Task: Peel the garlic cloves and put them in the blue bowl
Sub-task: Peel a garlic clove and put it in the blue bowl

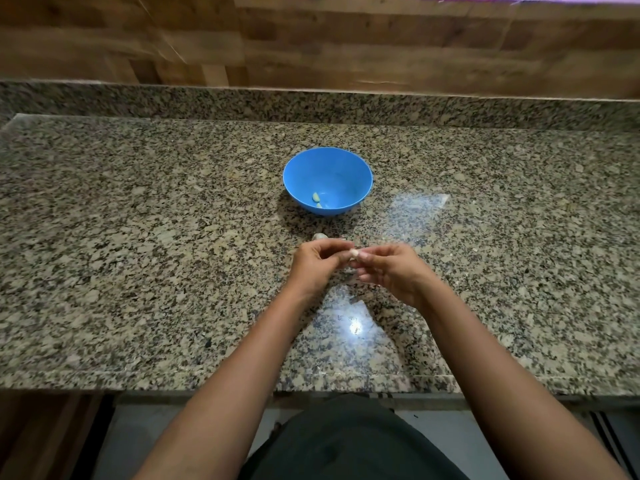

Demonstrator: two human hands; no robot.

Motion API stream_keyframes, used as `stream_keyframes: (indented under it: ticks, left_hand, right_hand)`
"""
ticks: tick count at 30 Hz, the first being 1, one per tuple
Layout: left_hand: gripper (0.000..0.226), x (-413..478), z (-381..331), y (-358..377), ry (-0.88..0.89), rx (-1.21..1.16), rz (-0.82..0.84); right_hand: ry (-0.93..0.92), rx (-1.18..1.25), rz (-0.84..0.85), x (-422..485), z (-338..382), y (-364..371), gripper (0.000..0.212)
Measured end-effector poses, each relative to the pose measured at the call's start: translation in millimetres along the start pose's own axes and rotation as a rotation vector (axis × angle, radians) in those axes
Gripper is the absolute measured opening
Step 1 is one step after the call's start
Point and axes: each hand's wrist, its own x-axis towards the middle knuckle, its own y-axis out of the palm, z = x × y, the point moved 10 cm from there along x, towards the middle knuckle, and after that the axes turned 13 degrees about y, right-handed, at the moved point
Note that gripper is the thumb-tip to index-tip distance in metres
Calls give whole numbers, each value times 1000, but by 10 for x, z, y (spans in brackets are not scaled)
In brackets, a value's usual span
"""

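1. Speckled grey-and-tan granite countertop (138, 237): the work surface on which the listed things are set. It is backed by a brown wood-plank wall (311, 39).

2. Left hand (317, 263): held just above the countertop near the middle of the view. The fingers are curled, and the thumb and fingertips are closed in a pinch on the left end of the held clove.

3. Loose clove (319, 236): a small pale garlic clove, laid on the countertop just beyond the left hand, between that hand and the bowl. It is partly hidden by the fingers. Its long axis is seen to run roughly left to right.

4. Round plastic blue bowl (341, 173): set upright on the countertop beyond the hands and apart from them.

5. Peeled cloves (316, 197): two pale yellow-green garlic pieces on the floor of the blue bowl, at its near-left side. The larger is laid with its long axis near to far, slightly tilted. The smaller is just beside it on the near side. Which way their tips point cannot be told.

6. Held clove (354, 252): a small whitish garlic clove, gripped between the fingertips of both hands above the countertop, short of the bowl. It is blurred. Its long axis appears to run from one hand to the other, and its pointed end cannot be told.

7. Right hand (391, 271): its fingers are curled. The right end of the held clove is grasped by thumb and forefinger, and the other fingers are folded beneath.

8. Dark garment (346, 441): seen at the bottom edge, below the countertop.
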Motion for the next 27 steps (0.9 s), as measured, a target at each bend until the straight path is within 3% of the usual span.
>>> stream_keyframes:
  ticks: [6,12,27]
  left_hand:
    - [13,-48,65,93,-98,-126,-52]
    - [16,-17,26,108,-104,-95,-56]
    - [9,-32,44,126,-183,-165,-31]
  right_hand:
    - [-174,-57,-126,-33,45,-88,19]
    - [-301,-161,-258,-128,122,-93,3]
    - [-342,-159,-306,-141,87,-106,4]
